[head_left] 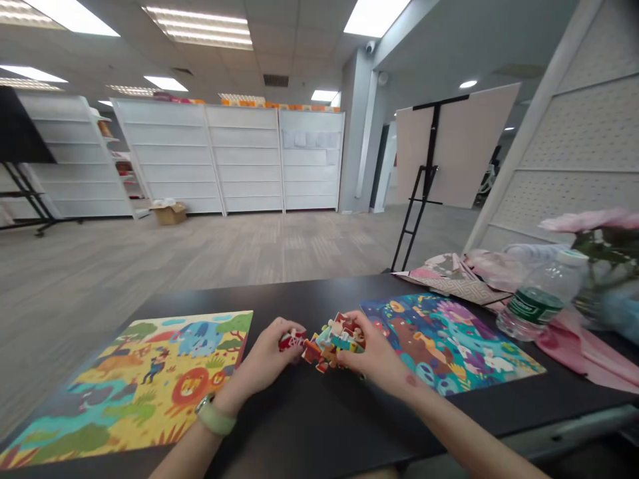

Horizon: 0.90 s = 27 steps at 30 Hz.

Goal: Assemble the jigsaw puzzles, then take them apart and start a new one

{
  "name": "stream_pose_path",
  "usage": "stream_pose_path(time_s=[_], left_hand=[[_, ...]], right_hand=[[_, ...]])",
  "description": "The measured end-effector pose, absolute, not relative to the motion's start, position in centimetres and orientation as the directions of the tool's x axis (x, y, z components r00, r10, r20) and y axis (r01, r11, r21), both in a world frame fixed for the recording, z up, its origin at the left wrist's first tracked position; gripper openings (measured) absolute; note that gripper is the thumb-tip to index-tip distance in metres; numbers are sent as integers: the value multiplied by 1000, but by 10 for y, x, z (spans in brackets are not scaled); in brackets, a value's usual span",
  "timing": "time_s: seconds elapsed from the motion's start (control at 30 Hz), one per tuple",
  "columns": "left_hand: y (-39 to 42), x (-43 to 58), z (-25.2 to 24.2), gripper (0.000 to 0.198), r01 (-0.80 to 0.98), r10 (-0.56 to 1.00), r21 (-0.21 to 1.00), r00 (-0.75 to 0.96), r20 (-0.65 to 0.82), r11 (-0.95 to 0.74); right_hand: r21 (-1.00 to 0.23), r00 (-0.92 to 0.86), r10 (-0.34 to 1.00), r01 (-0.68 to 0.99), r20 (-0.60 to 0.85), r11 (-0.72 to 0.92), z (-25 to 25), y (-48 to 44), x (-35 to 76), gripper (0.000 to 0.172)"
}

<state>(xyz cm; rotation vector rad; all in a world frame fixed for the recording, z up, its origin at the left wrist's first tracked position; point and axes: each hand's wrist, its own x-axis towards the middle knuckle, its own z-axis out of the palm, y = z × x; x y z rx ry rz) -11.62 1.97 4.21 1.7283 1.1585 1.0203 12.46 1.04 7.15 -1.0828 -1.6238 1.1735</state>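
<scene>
Head view: black table (299, 419), yellow animal picture (160, 392) left and blue animal picture (439, 342) right, both apparently complete. Between them, right hand (374, 357) clamps a jumbled cluster of puzzle pieces (328, 339), left hand (271, 354) pinches a red piece (291, 340); those look unassembled, so that part's left.

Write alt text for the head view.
A left hand holding at least one red puzzle piece and a right hand holding several mixed pieces nearly meet over a black table. A yellow animal picture lies left, a blue animal picture right, near a bottle.
</scene>
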Motion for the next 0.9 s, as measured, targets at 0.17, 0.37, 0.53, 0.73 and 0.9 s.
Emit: stream_pose_path(time_s=[0.17, 0.37, 0.53, 0.73, 0.9], left_hand=[[5, -84, 39, 44, 79, 981, 980, 90, 174, -182], [-13, -70, 43, 35, 60, 954, 953, -39, 298, -296], [-21, -71, 42, 33, 22, 940, 948, -125, 319, -318], [-25, -69, 39, 35, -68, 928, 952, -252, 273, -298], [-36, -43, 50, 42, -54, 916, 952, -291, 274, -302]], right_hand=[[-992, -213, 969, -17, 122, 121, 61, 12, 103, 51], [-974, -256, 962, -222, 99, 41, 54, 4, 93, 56], [-959, -141, 985, -279, 101, 58, 55, -2, 98, 58], [-940, -129, 989, -341, 78, 29, 73, -17, 101, 57], [-965, -282, 959, -254, 10, -65, 68, -33, 74, 57]])
